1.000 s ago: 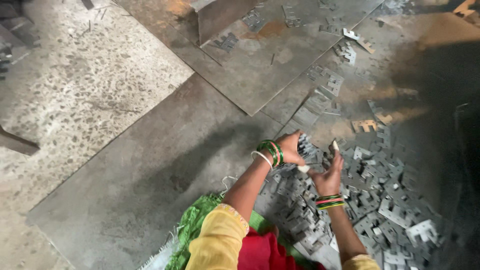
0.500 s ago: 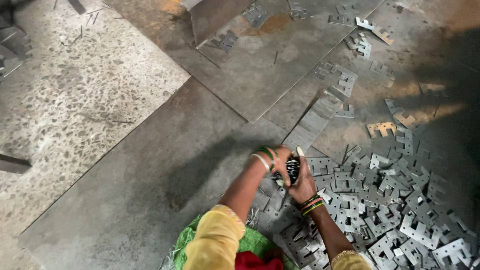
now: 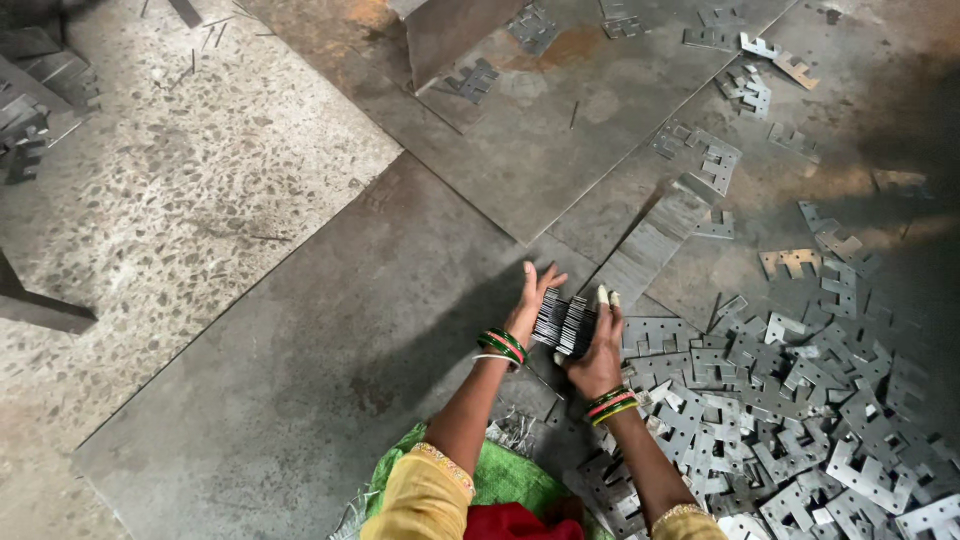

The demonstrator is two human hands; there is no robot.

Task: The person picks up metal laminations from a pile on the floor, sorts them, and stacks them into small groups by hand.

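Both hands are pressing in from opposite sides on a stack of thin stamped metal plates, held on edge just above a large steel floor sheet. The left hand is lying flat against the stack's left face, fingers spread and pointing away from the body; the right hand is cupping the right face, clamped on it, two fingertips looking capped or taped in white. The stack is sitting squarely between the palms, in front of the person's knees. Judging by look: each plate is stiff, thin and sharp-edged, the bundle fairly heavy for its bulk and prone to fanning or sliding apart, so squeezing the broad flat faces seems the safest hold. A loose heap of like plates is spreading to the right, a laid-out row of plates just beyond the hands.
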